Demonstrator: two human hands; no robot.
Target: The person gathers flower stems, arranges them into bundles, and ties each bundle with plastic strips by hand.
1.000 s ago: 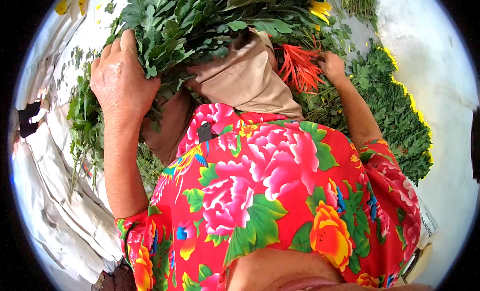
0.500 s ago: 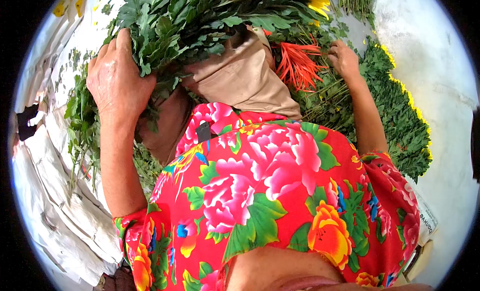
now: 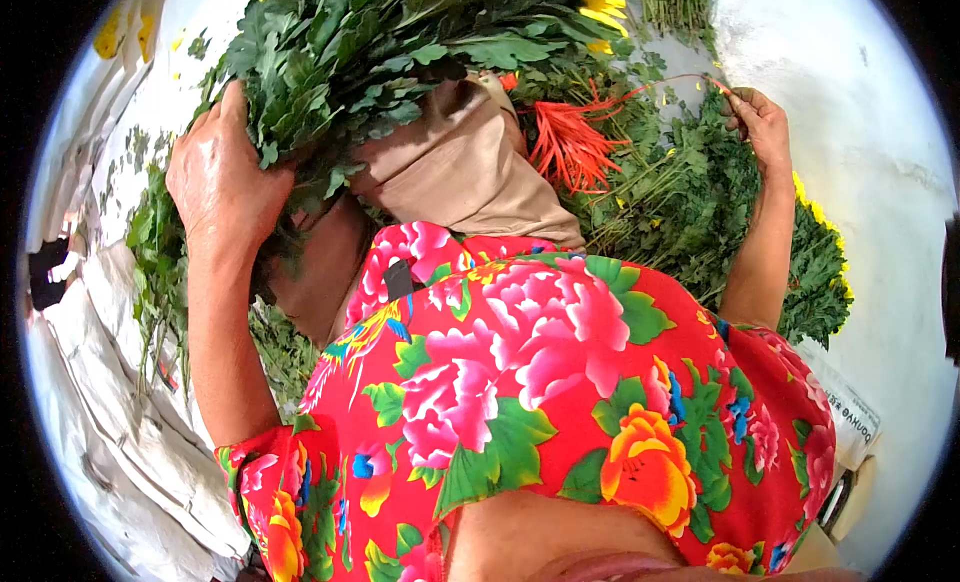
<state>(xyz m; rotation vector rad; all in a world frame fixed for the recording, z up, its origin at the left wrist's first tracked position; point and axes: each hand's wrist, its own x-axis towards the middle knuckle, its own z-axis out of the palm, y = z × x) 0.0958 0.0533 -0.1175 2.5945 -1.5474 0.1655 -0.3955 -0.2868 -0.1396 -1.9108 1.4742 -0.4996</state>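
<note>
A thick bunch of leafy green flower stems [image 3: 350,62] lies across my lap, with yellow blooms [image 3: 604,10] at its right end. My left hand [image 3: 225,172] is closed around its left side; the leaves hide the fingertips. Over at the right, my right hand [image 3: 762,127] pinches the end of a thin red strip [image 3: 665,79]. That strip runs back left to a bundle of red strips [image 3: 570,144] lying beside my knee. Just under the right forearm is a pile of cut yellow flowers [image 3: 690,202].
More stems [image 3: 675,7] lie at the far top right. Loose leafy stems [image 3: 155,252] hang at my left, beside crumpled white sheeting [image 3: 120,412]. A pale floor surface [image 3: 890,212] extends on the right, with a printed label [image 3: 850,412] near my elbow.
My right hand has moved outward to the right, drawing one red strip out from the bundle. My left hand stays on the bunch, as the whole view shifts slightly.
</note>
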